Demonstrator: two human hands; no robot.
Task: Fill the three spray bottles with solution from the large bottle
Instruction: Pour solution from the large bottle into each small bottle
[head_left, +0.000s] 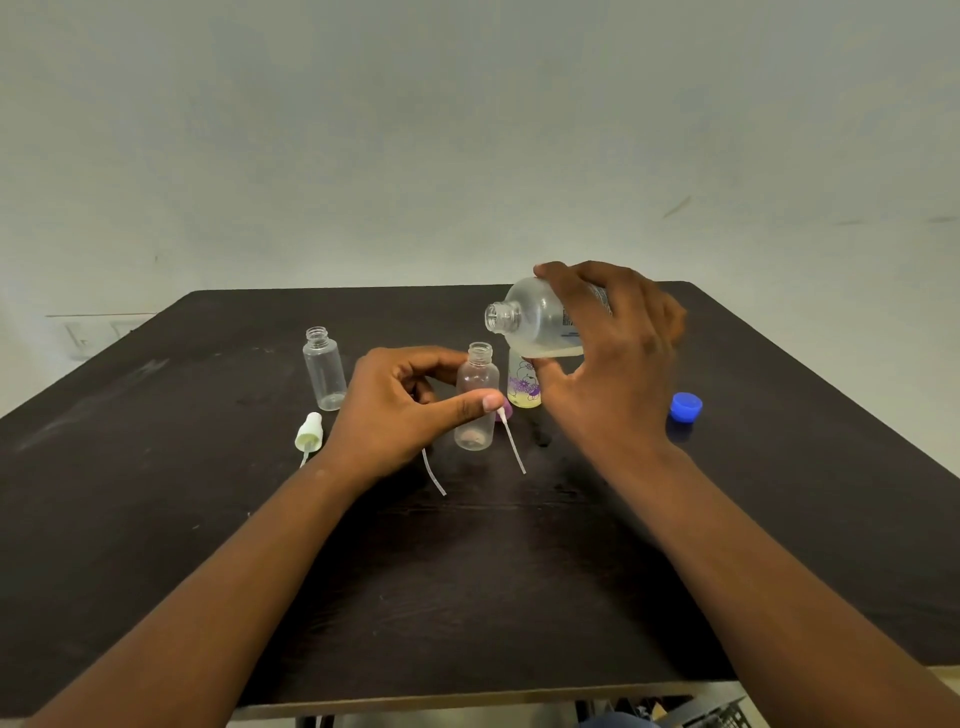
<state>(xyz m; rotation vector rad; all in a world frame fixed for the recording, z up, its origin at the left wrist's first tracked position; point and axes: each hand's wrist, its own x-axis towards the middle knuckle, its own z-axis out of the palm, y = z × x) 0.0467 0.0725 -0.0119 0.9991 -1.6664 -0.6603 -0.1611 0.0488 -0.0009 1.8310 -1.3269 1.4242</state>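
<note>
A: Right hand (613, 353) grips the large bottle (540, 322), uncapped and tipped nearly on its side. Long axis runs right to left, mouth pointing left. Little solution left, pooled along the low side.

B: Target?

A: Middle spray bottle (476, 397), upright on the surface (208, 545), neck open. Left hand (405, 410) holds it between thumb and fingers. Its neck sits just below and slightly left of the large bottle's mouth, near but apart.

B: So a short shift left, then more tilt?

A: My read, yes. Narrow neck, spill risk. Clear bottle (324, 369) far left looks empty; printed one (523, 387) is behind the right hand. Blue cap (685, 406) lies to the right.
</note>
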